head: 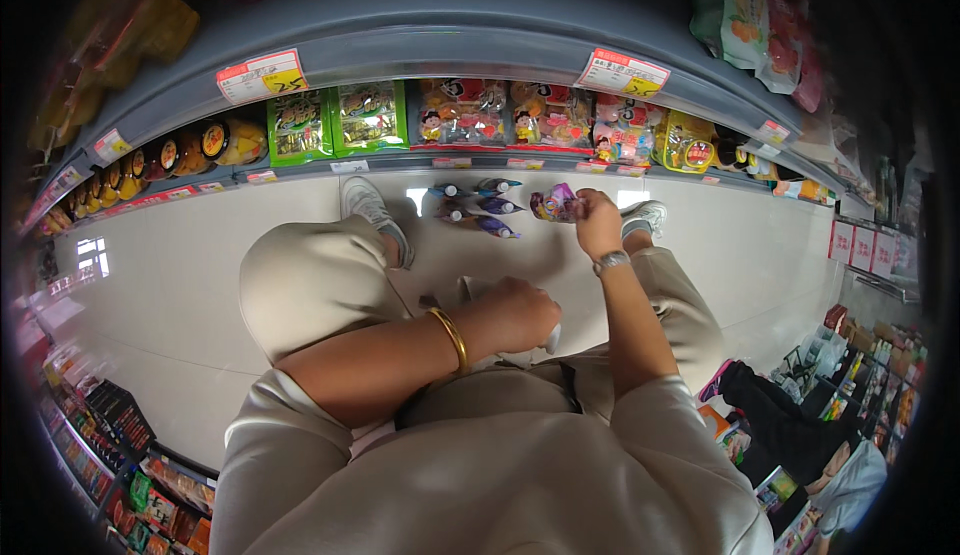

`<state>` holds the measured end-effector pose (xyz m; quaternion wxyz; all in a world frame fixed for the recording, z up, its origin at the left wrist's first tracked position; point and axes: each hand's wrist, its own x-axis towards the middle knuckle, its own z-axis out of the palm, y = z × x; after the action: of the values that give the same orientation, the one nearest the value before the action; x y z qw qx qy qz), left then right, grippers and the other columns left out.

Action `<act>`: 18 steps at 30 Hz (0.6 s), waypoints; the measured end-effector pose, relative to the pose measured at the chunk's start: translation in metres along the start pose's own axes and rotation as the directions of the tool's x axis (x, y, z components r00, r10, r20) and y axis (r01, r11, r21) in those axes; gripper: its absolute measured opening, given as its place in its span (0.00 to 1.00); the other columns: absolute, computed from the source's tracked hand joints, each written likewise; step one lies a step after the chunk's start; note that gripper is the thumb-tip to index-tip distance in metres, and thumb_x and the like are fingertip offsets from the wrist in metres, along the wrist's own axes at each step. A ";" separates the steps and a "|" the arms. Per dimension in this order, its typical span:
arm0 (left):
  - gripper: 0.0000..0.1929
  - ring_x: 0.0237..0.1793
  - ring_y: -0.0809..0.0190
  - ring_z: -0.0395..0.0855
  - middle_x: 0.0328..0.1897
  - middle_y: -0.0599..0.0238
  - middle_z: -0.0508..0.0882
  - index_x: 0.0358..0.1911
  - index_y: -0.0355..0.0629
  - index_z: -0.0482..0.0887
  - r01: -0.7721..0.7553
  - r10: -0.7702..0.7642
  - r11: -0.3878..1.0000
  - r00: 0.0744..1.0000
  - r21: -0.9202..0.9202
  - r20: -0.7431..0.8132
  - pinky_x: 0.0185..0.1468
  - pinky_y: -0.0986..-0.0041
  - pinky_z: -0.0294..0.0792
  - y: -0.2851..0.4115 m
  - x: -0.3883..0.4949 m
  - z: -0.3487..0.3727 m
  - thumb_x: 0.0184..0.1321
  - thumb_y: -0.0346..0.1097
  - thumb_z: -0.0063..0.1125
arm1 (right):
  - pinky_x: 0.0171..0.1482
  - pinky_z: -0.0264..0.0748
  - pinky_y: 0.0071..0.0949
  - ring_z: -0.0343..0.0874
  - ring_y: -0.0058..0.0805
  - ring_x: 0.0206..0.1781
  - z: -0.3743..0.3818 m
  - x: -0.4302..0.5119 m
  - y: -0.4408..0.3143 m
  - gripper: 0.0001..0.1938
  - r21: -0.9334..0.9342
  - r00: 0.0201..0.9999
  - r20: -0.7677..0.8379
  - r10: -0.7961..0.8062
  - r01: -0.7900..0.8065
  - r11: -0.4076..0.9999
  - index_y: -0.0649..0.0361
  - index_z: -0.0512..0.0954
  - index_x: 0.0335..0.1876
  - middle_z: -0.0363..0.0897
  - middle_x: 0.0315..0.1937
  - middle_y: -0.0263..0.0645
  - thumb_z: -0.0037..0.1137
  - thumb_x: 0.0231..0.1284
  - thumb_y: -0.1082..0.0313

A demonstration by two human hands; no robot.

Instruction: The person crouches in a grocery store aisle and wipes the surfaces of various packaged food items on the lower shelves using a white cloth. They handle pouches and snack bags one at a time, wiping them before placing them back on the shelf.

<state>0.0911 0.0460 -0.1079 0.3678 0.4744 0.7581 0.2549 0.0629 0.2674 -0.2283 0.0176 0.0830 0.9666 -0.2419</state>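
My right hand (598, 221), a watch on its wrist, grips the edge of a purple printed pouch (553, 203) just above the floor between my feet. Left of that pouch, several spouted pouches (496, 206) with white caps stand close together on the tiles. My left hand (517, 316), below a gold bangle, is curled in front of my lap. A small white item (553, 337) pokes out beneath its fingers; most of it is hidden, so I cannot tell what it is.
Ahead runs a grey shelf (442, 49) with price tags. Its bottom level holds green snack packs (370, 116), candy bags (461, 114) and fruit jars (234, 142). At lower right a person in black trousers (780, 412) is near stocked shelves. A black basket (120, 414) is at lower left.
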 end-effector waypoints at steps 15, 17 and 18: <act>0.13 0.40 0.46 0.85 0.35 0.51 0.86 0.34 0.38 0.85 0.002 -0.004 0.997 1.000 0.076 0.020 0.45 0.58 0.75 0.000 -0.008 -0.011 0.53 0.41 0.63 | 0.36 0.73 0.18 0.80 0.20 0.35 -0.266 -0.020 -0.208 0.11 0.196 0.834 -0.434 -0.340 0.456 0.868 0.65 0.77 0.48 0.80 0.39 0.37 0.56 0.61 0.76; 0.13 0.39 0.47 0.86 0.35 0.51 0.86 0.34 0.37 0.87 0.009 -0.009 0.998 1.000 0.057 -0.003 0.46 0.59 0.77 -0.001 -0.008 -0.015 0.51 0.40 0.64 | 0.37 0.74 0.19 0.80 0.19 0.36 -0.285 -0.005 -0.229 0.11 0.156 0.796 -0.477 -0.373 0.494 0.855 0.65 0.77 0.48 0.81 0.38 0.37 0.55 0.61 0.76; 0.13 0.39 0.47 0.86 0.35 0.50 0.86 0.33 0.36 0.87 0.009 -0.008 0.999 1.000 0.051 -0.017 0.45 0.59 0.77 -0.001 -0.009 -0.015 0.51 0.40 0.65 | 0.37 0.74 0.19 0.80 0.20 0.35 -0.291 0.007 -0.239 0.11 0.067 0.740 -0.519 -0.428 0.534 0.843 0.64 0.77 0.49 0.81 0.37 0.37 0.55 0.61 0.76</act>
<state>0.0806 0.0367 -0.0970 0.3501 0.4783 0.7694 0.2379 0.0172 0.1975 0.1386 -0.2973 -0.1116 0.8960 -0.3104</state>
